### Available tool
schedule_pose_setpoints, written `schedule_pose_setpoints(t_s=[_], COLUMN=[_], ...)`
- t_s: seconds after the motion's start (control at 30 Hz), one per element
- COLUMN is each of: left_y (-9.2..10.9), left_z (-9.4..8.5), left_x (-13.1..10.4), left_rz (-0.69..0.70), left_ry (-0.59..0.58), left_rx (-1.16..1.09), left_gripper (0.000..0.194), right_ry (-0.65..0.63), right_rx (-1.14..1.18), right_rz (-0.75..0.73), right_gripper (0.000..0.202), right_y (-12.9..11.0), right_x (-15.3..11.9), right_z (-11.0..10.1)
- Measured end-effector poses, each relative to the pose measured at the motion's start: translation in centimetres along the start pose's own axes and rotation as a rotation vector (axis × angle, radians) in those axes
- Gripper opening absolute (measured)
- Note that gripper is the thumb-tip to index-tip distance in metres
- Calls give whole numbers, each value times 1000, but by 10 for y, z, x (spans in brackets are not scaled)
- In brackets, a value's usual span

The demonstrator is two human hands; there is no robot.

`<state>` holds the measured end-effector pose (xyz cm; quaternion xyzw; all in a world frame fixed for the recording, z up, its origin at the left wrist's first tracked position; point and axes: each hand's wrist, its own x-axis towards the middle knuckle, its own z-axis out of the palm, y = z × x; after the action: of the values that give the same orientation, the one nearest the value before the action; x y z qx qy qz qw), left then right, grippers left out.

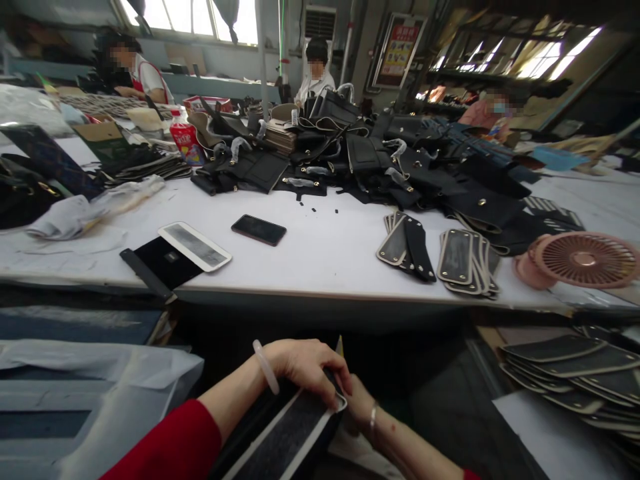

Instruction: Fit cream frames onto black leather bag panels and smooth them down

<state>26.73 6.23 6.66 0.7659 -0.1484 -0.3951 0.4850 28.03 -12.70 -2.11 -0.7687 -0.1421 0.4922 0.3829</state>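
Head view: the person's left hand, a pale bangle on its wrist, curls its fingers over the far end of a black strip with a pale border, grasping it on the near side of the phone, below the table edge. The right hand meets the same end; its fingers are mostly hidden, so whether it grips cannot be told. Left of the phone, a white-edged panel lies partly over a black flap. Right of the phone lie two piles of rimmed panels, the nearer pile and the farther pile, then a pink fan. Beyond the phone spreads a heap of black bags; beyond it to the left stands a red bottle. Past the heap, a person in white faces the phone's side.
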Motion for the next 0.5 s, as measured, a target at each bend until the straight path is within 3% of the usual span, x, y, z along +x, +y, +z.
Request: schedule_pose_setpoints(t_s=[0.07, 0.13, 0.17, 0.23, 0.3, 0.33, 0.5], left_y=[1, 1, 2, 3, 5, 6, 6], left_z=[0, 1, 1, 2, 1, 1, 0], left_x=[0, 1, 1, 1, 1, 0, -1], left_rz=[-8, -20, -28, -48, -70, -80, -119], left_ry=[0, -6, -9, -10, -2, 3, 45], left_rx=[-18, -42, -54, -75, -85, -90, -51], left_gripper=[40, 41, 43, 46, 50, 52, 68], right_ry=[59, 88, 43, -260, -443, -472, -309], right_rx=[-39, -64, -68, -4, 48, 40, -199], right_rz=[34, 28, 35, 102, 179, 187, 72], right_gripper=[21, 42, 47, 53, 53, 50, 23], right_y=[10, 8, 3, -13, -33, -42, -62], right_x=[-16, -41, -54, -79, -93, -95, -82], right_z=[-35, -72, -88, -106, -107, -102, -69])
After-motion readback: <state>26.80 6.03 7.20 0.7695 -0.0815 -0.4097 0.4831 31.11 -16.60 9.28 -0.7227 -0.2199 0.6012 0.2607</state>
